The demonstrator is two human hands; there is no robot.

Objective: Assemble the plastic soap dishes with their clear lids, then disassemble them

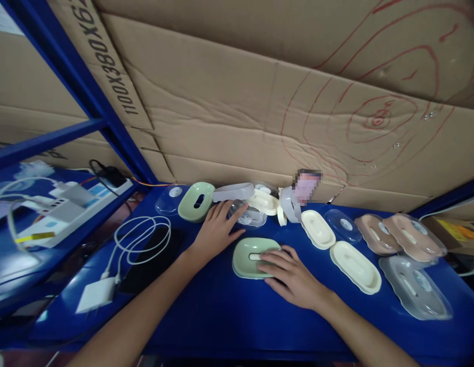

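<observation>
Right hand [294, 278] lies over the nearer green dish [245, 255], grip indeterminate; beyond-left of that dish, left hand [217, 229], fingers apart, could dislodge the clear lid [252, 218] by overreaching.

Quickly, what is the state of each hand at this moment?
Left hand: open, spread at the clear, rounded plastic lid.
Right hand: on the pale-green, rounded plastic dish; whether it grips cannot be told.
</observation>
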